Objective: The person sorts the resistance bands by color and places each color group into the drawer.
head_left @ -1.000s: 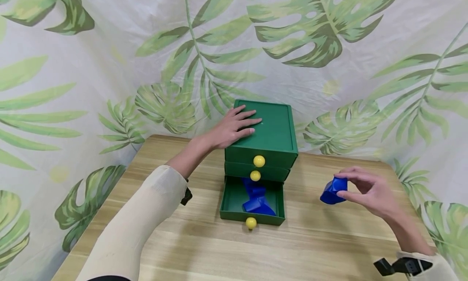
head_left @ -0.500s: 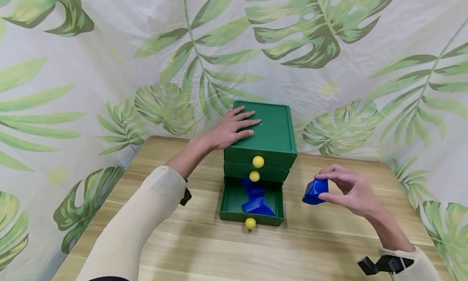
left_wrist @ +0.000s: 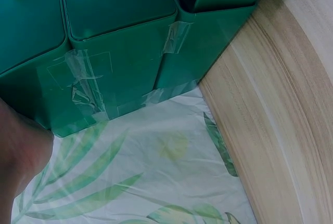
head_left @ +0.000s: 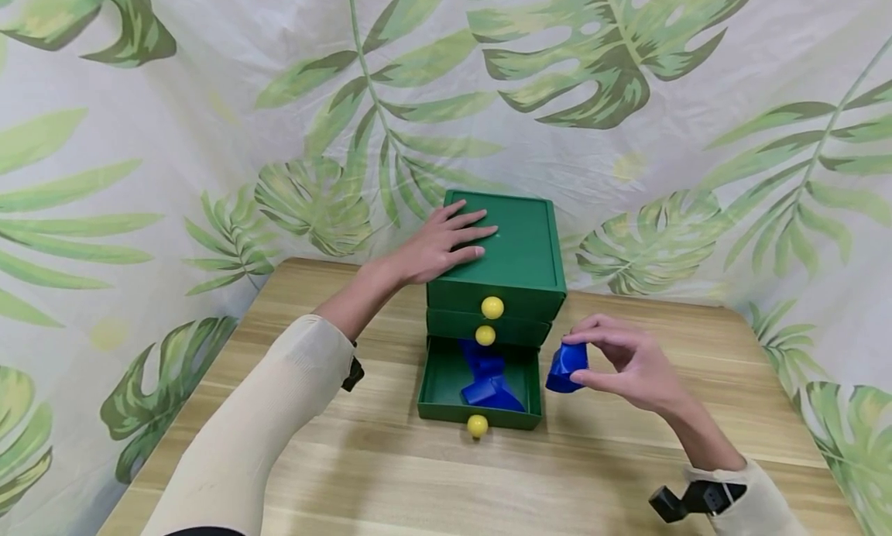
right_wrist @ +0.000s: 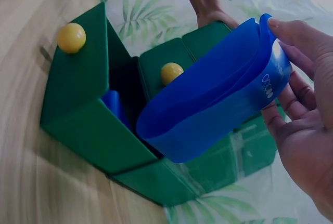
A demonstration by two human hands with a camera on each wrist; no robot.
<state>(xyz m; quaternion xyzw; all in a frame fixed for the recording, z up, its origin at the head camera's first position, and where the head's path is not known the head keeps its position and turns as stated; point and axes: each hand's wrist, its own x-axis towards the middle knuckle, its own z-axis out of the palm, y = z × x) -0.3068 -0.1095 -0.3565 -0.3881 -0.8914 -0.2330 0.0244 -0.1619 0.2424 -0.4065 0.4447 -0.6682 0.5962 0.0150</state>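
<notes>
My left hand (head_left: 442, 245) rests with spread fingers on the top of a green cabinet (head_left: 526, 249) of stacked drawers. The bottom drawer (head_left: 449, 412) is pulled out and holds blue band-like pieces (head_left: 491, 393). Just to the right of that drawer, my right hand (head_left: 630, 362) pinches a blue resistance loop band (head_left: 570, 365) between thumb and fingers. In the right wrist view the loop band (right_wrist: 208, 109) hangs as a wide flattened loop with small printed circles near the fingers. Clear tape (left_wrist: 86, 86) runs along the cabinet's side in the left wrist view.
Yellow ball knobs (head_left: 492, 307) stick out from the drawer fronts. The cabinet stands near the back of a wooden table (head_left: 348, 458). Behind it hangs a leaf-patterned cloth (head_left: 432, 79).
My right hand has moved left with the loop band, from the right part of the table to beside the pulled-out drawer. The left hand stays on the cabinet top.
</notes>
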